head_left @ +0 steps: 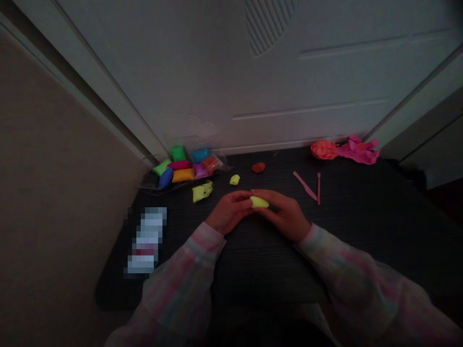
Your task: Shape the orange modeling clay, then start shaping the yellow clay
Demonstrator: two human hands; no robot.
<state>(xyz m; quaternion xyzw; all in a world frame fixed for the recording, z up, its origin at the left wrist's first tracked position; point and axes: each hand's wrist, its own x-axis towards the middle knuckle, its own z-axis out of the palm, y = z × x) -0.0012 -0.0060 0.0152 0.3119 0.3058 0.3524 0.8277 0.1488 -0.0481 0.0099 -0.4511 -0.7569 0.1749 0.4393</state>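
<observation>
Both hands meet over the middle of the dark table around one lump of yellow modelling clay (259, 202). My left hand (230, 210) is closed, its fingertips pressing the lump's left end. Curled over the lump from the other side, my right hand (285, 214) grips it between thumb and fingers. Just beyond them lies a smaller yellow clay piece (235, 180), with a red clay piece (258, 167) to its right. An opened yellow clay packet (202, 192) rests to the left of my hands.
A clear bag of colourful clay packets (183, 175) sits at the back left. A blurred-out phone-like rectangle (146, 241) lies near the left edge. Two pink plastic tools (306, 187) are on the right. Behind them are an orange ruffled item (324, 150) and a pink one (359, 150).
</observation>
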